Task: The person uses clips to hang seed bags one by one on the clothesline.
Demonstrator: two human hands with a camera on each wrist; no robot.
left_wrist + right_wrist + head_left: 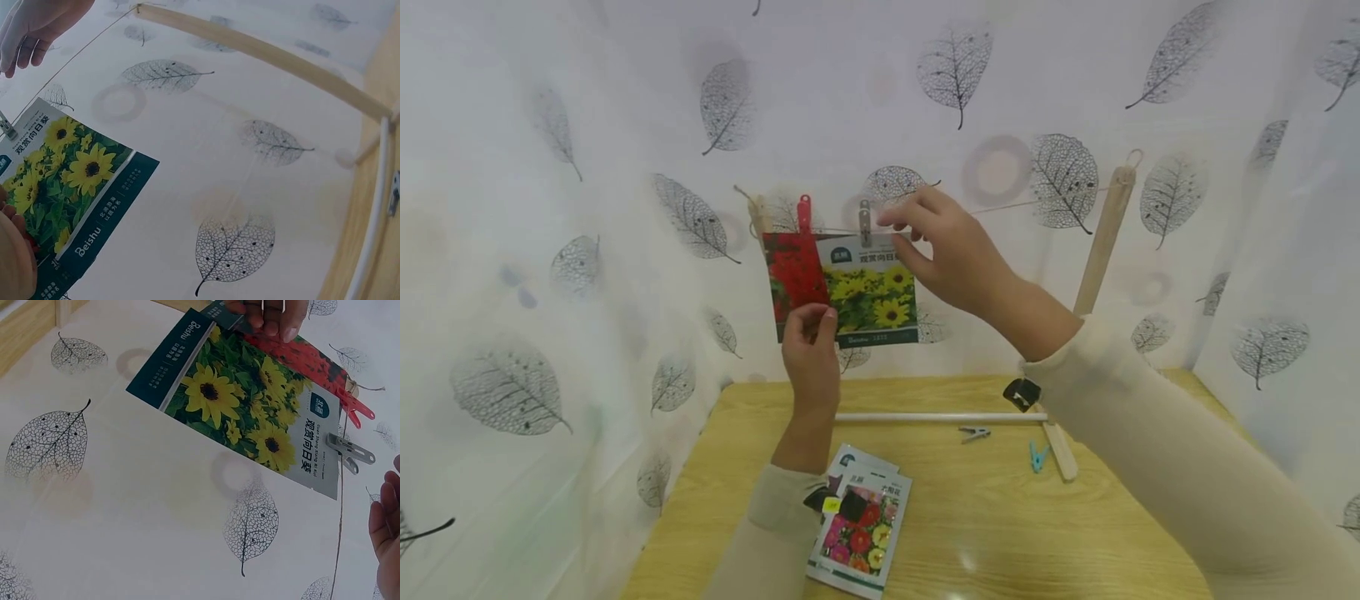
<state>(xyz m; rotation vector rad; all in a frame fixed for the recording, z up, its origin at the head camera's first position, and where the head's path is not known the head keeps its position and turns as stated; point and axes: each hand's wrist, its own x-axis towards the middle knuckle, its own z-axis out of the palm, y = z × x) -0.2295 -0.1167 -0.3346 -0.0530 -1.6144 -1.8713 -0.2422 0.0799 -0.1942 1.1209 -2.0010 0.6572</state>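
Note:
A yellow-flower seed packet [872,296] hangs from the string under a grey clothespin [865,223]. It overlaps a red-flower seed packet [792,275], which hangs under a red clothespin [805,214]. My left hand [811,350] pinches the yellow-flower packet near its lower left corner, where the two packets overlap. To the right of the grey clothespin, my right hand [951,250] is raised by the packet's upper right corner. Its fingers are loosely bent with nothing between them, and in the right wrist view they stand apart from the grey clothespin [351,449].
The string [1037,202] runs to a wooden post [1105,242] on the right. On the table [1000,525] lie stacked seed packets [861,525], another grey clothespin [974,433] and a blue clothespin [1038,457]. A white rod [925,417] spans the rear, near the post's wooden foot [1062,454].

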